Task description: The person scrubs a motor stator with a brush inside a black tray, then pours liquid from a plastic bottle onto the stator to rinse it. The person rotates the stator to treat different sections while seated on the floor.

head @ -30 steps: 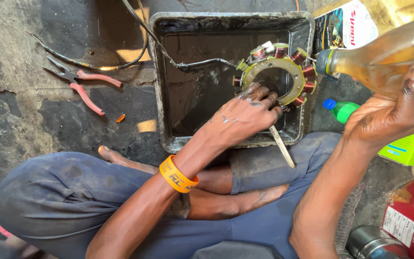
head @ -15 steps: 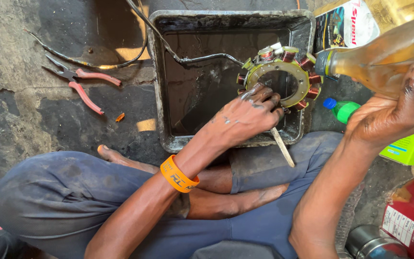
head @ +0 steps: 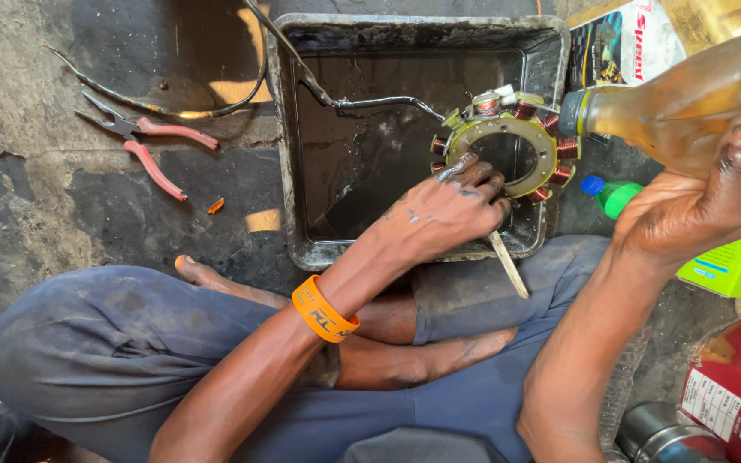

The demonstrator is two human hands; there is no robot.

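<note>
My left hand [head: 445, 210], with an orange wristband on the wrist, grips the near edge of a ring-shaped stator [head: 508, 144] with copper coils, held over the right side of a dark metal tray [head: 289, 146]. A cable runs from the stator across the tray. A thin stick [head: 508, 264] pokes out below that hand. My right hand [head: 696, 206] holds a clear plastic bottle [head: 688, 103] of amber liquid on its side, its mouth right at the stator's right edge.
Red-handled pliers [head: 143, 146] and a bent wire lie on the dark floor to the left. A green bottle with a blue cap [head: 611, 193], a green carton [head: 735, 266], a red container [head: 735, 394] and a metal can [head: 658, 437] crowd the right side. My crossed legs fill the foreground.
The view has shifted slightly. Both hands, the stator and the tilted bottle keep nearly the same pose.
</note>
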